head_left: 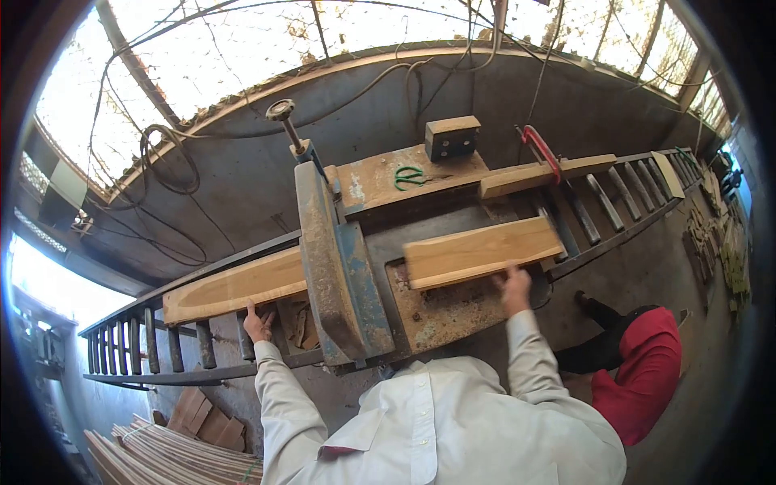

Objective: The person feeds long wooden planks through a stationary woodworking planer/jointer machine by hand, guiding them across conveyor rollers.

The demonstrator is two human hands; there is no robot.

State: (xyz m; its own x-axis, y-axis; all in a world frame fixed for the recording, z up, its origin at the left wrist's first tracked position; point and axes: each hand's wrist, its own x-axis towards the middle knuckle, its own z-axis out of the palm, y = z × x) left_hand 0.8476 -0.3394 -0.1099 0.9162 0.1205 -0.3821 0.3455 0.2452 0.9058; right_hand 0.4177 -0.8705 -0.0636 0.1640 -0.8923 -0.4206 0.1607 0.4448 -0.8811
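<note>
My left hand [259, 323] grips the near edge of a long wooden board [234, 287], which lies on the rollers at the left, its right end meeting the machine's arm. Some of that hand's fingers are hidden along the board's edge. My right hand [515, 289] is closed on the near edge of a shorter wooden board [485, 250]. This second board is tilted over the worn machine table [449, 311], slightly blurred, its right end by the rollers. Between my hands stands the arm of a rusty blue machine [335, 259] with a round knob [280, 110] on top.
Behind the table, a red clamp [541, 152] sits on a wooden fence strip [517, 179]. A green cord [409, 178] lies near a wood-topped block [453, 139]. A person in red [638, 376] bends at my right. Wood strips [174, 453] are stacked lower left; scraps [719, 242] lie far right.
</note>
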